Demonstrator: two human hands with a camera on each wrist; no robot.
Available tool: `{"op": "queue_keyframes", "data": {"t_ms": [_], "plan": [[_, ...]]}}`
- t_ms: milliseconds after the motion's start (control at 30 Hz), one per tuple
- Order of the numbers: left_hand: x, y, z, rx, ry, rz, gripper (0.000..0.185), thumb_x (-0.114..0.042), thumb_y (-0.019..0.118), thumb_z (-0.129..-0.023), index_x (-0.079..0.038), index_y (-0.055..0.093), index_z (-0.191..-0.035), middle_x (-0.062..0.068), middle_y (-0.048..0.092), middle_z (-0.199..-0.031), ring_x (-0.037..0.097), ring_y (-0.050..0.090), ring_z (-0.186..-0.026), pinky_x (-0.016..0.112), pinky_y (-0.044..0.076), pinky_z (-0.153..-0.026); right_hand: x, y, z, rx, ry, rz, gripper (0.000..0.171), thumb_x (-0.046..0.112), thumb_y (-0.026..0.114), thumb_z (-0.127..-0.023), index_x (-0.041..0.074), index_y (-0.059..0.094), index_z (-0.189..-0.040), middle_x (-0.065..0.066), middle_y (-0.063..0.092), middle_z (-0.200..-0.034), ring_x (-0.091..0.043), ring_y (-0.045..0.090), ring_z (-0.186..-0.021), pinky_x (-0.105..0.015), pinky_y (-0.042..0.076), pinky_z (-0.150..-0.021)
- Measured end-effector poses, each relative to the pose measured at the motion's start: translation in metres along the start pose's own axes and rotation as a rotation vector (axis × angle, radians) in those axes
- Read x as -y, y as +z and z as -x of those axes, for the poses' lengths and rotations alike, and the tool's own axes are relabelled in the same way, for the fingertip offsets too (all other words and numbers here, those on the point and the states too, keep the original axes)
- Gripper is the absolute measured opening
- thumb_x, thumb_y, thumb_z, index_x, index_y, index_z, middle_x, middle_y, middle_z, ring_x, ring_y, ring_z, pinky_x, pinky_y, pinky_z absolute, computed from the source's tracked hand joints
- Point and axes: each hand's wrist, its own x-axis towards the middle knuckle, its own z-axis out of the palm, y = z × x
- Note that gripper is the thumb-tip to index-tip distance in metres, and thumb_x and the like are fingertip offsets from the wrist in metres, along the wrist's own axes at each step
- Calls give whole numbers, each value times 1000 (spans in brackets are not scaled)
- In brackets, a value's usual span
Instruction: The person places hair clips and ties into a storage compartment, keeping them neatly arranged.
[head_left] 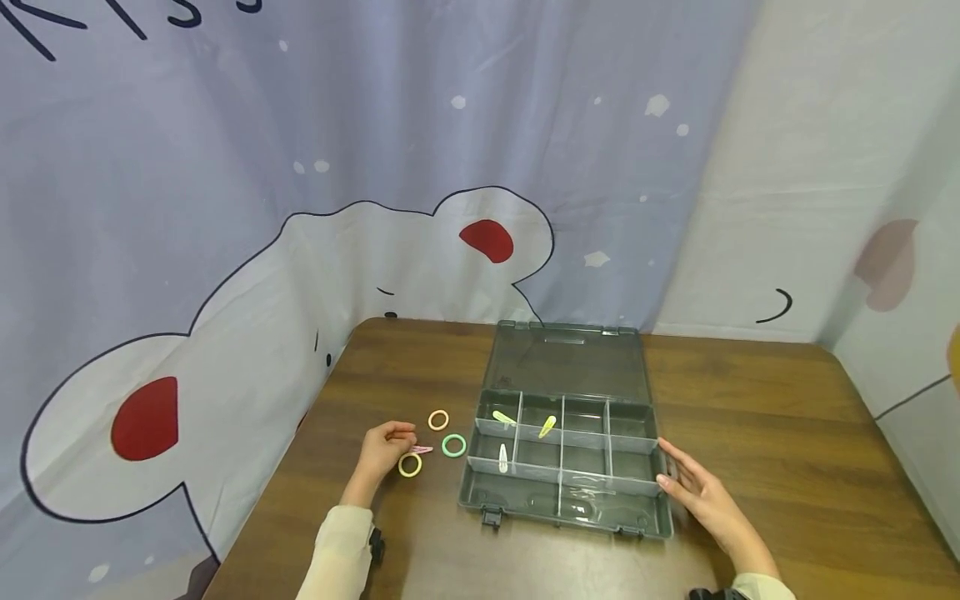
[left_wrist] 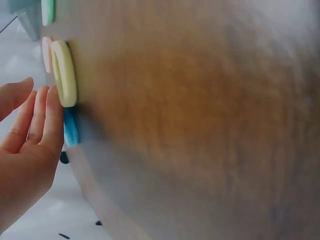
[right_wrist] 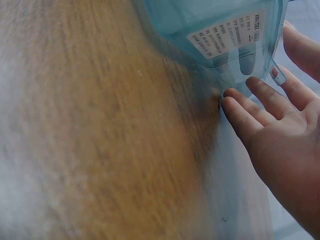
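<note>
My left hand [head_left: 384, 448] is at the left of the table, fingertips beside a pink hair clip [head_left: 422, 450]. Its fingers look nearly straight in the left wrist view, and no object shows between them and the thumb. Close by lie a yellow ring [head_left: 409, 465], an orange ring [head_left: 438, 420] and a green ring [head_left: 453, 446]. A blue item [left_wrist: 71, 127] shows below the yellow ring in the left wrist view. With extended fingers, my right hand [head_left: 705, 492] touches the right side of a grey divided box [head_left: 517, 500]. Inside are a pale green clip [head_left: 504, 417], a yellow clip [head_left: 548, 427] and a white clip [head_left: 503, 458].
The box's transparent lid [head_left: 566, 358] lies opened back toward the curtain [head_left: 600, 167]. Two latches stick out at the box's front edge. A printed label [right_wrist: 227, 37] is on the box's outside. All this rests on a brown wooden table [head_left: 772, 433].
</note>
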Motion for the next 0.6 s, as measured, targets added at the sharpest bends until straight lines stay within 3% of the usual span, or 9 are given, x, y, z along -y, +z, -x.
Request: {"op": "queue_keyframes", "data": {"t_ms": [233, 433, 600], "plan": [[9, 0, -1, 18, 63, -73, 19, 13, 67, -80, 13, 65, -99, 20, 68, -88, 20, 65, -76, 19, 55, -64, -1, 1, 1, -15, 9, -3, 62, 16, 56, -98, 8, 26, -151, -25, 15, -156, -49, 11, -138, -1, 25, -95], [11, 4, 0, 14, 131, -165, 20, 13, 70, -75, 13, 67, -94, 19, 68, -81, 17, 62, -68, 18, 52, -57, -2, 1, 0, -21, 2, 2, 62, 16, 56, -98, 9, 26, -151, -25, 15, -156, -48, 12, -138, -1, 25, -95], [11, 9, -2, 6, 132, -225, 18, 12, 72, -73, 10, 68, -90, 13, 67, -72, 15, 61, -64, 19, 52, -55, -1, 0, 0, -15, 22, 9, 62, 17, 56, -98, 10, 26, -152, -24, 15, -156, -49, 13, -139, -8, 27, -100]]}}
